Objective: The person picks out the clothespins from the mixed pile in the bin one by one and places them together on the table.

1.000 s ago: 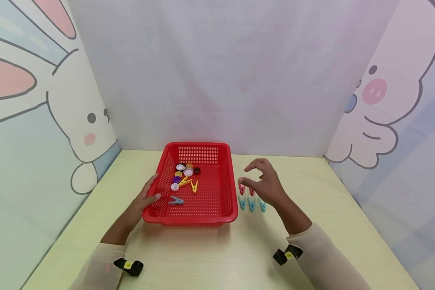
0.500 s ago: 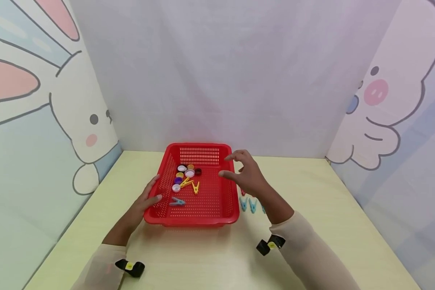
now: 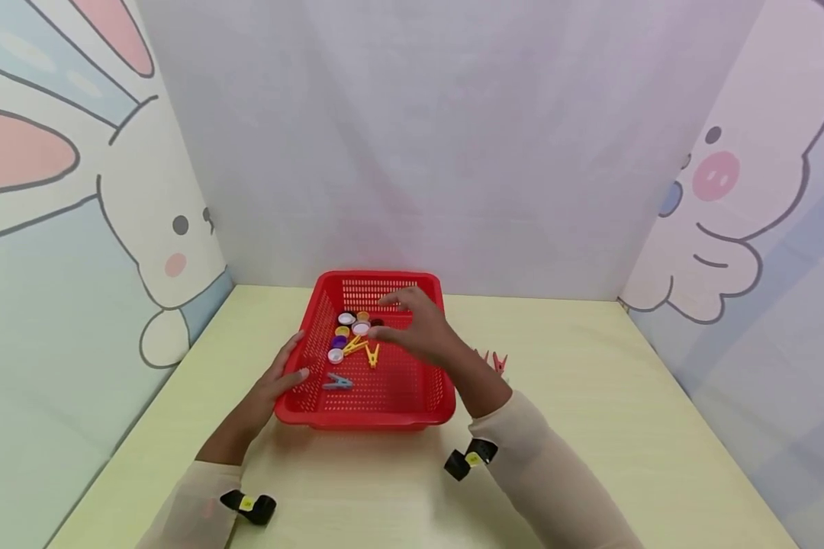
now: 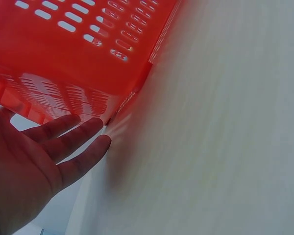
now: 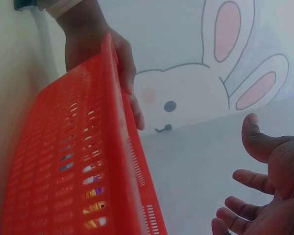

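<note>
L hand (image 3: 269,387) grasps red basket (image 3: 364,420) at frame ctr-left; R hand (image 3: 422,328), grip released, hovers above basket, frame ctr.

Occlusions, cut-offs, three views.
Head: right hand (image 3: 417,324) partly covers one dark cap (image 3: 378,322) near 12 o'clock in the red basket (image 3: 367,419); its forearm (image 3: 479,379) hides most of one red clip (image 3: 484,355) at 3 o'clock (tips only). Yellow strap labels (image 3: 246,503) too small to read. Left wrist: left hand (image 4: 27,169) cut at 8 o'clock, basket at 10. Right wrist: right hand cropped at 4 o'clock.
</note>
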`<state>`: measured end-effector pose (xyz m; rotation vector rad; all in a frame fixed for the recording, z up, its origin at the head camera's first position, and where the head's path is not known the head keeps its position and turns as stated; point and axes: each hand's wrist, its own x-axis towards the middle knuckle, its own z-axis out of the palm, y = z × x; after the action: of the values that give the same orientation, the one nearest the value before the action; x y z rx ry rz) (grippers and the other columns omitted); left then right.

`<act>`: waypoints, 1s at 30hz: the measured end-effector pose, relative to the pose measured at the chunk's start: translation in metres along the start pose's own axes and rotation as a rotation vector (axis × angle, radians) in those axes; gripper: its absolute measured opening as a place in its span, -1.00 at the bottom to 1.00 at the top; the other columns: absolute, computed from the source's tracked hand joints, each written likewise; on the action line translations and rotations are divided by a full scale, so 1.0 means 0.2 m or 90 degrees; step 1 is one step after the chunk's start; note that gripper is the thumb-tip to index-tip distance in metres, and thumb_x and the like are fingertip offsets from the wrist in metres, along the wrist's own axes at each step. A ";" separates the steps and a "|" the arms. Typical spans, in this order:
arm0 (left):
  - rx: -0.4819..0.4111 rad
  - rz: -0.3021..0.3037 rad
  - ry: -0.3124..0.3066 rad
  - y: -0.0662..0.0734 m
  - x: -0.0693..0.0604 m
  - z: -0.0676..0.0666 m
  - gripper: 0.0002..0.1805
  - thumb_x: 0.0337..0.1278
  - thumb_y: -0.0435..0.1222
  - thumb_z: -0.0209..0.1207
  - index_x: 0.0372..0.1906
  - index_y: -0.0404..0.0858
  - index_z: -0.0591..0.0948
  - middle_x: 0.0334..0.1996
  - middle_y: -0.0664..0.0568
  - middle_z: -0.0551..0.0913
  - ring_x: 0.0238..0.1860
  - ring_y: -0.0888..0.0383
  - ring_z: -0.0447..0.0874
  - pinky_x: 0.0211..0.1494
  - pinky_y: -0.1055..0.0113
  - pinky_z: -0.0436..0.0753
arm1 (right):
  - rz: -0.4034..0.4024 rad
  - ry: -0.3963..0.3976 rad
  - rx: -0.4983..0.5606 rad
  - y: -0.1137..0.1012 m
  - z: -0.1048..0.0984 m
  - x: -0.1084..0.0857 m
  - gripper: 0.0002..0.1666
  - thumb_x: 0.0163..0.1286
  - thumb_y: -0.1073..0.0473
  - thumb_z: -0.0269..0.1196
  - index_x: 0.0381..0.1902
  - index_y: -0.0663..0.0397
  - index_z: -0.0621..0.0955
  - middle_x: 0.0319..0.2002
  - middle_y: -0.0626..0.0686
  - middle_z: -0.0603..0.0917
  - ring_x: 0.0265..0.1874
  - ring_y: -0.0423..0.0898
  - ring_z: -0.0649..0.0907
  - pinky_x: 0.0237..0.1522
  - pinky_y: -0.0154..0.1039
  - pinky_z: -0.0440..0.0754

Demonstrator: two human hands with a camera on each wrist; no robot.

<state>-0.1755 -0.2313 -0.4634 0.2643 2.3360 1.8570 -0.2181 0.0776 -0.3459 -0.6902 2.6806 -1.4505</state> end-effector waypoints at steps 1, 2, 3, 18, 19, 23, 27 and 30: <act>0.001 0.000 0.000 0.00 0.00 0.00 0.06 0.51 -0.20 0.22 0.81 0.21 -0.18 0.70 -0.25 0.12 0.57 -0.40 0.35 0.18 0.11 0.87 | 0.005 -0.009 0.003 -0.01 0.01 0.00 -0.26 0.35 -0.03 0.59 0.42 -0.02 0.61 0.40 0.12 0.55 0.36 0.10 0.55 0.15 0.05 0.85; 0.002 0.001 -0.001 0.00 0.00 0.00 0.05 0.51 -0.20 0.22 0.81 0.21 -0.18 0.70 -0.25 0.12 0.57 -0.40 0.35 0.18 0.11 0.87 | 0.010 -0.017 0.003 -0.02 0.02 0.01 -0.25 0.35 -0.03 0.59 0.42 -0.03 0.60 0.39 0.11 0.56 0.35 0.10 0.55 0.14 0.04 0.85; 0.002 0.002 -0.002 0.00 0.01 0.00 0.05 0.51 -0.20 0.22 0.81 0.21 -0.18 0.70 -0.26 0.12 0.57 -0.40 0.35 0.18 0.11 0.87 | 0.013 -0.025 0.002 -0.03 0.03 0.01 -0.24 0.35 -0.03 0.58 0.44 -0.03 0.59 0.39 0.10 0.57 0.35 0.09 0.56 0.12 0.02 0.86; 0.003 0.008 -0.015 0.00 0.01 -0.02 0.09 0.50 -0.24 0.25 0.82 0.18 -0.20 0.71 -0.27 0.11 0.56 -0.45 0.38 0.17 0.10 0.87 | 0.018 -0.086 0.008 -0.14 0.19 0.16 -0.28 0.32 -0.03 0.61 0.39 -0.06 0.65 0.30 0.01 0.69 0.23 0.08 0.71 0.01 -0.10 0.89; 0.003 0.009 -0.016 0.00 0.01 -0.02 0.09 0.50 -0.24 0.25 0.82 0.18 -0.20 0.70 -0.28 0.12 0.56 -0.45 0.39 0.17 0.10 0.87 | 0.024 -0.095 0.011 -0.13 0.20 0.17 -0.29 0.33 -0.03 0.60 0.38 -0.05 0.65 0.30 0.03 0.70 0.23 0.09 0.71 0.01 -0.10 0.89; 0.000 0.013 -0.024 -0.01 0.01 -0.02 0.09 0.50 -0.26 0.24 0.82 0.17 -0.20 0.70 -0.30 0.12 0.55 -0.47 0.38 0.16 0.10 0.87 | 0.043 -0.128 0.026 -0.11 0.22 0.19 -0.33 0.34 0.00 0.59 0.36 -0.03 0.66 0.35 0.07 0.69 0.24 0.09 0.73 0.07 -0.03 0.89; -0.004 0.015 -0.024 -0.01 0.01 -0.02 0.10 0.48 -0.28 0.26 0.82 0.15 -0.19 0.70 -0.30 0.12 0.56 -0.47 0.36 0.15 0.10 0.87 | 0.037 -0.164 0.044 -0.08 0.23 0.20 -0.30 0.32 0.03 0.60 0.37 -0.01 0.64 0.38 0.10 0.66 0.26 0.10 0.71 0.08 -0.03 0.88; -0.002 0.015 -0.024 -0.01 0.01 -0.02 0.10 0.47 -0.29 0.26 0.82 0.15 -0.19 0.69 -0.30 0.13 0.55 -0.46 0.38 0.15 0.11 0.87 | 0.035 -0.200 0.034 -0.05 0.24 0.21 -0.27 0.32 0.02 0.60 0.41 -0.05 0.63 0.37 0.07 0.65 0.25 0.07 0.68 0.06 -0.06 0.88</act>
<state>-0.1777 -0.2348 -0.4647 0.3259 2.3144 1.8503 -0.2410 0.0189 -0.3570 -0.7620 2.3955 -1.2735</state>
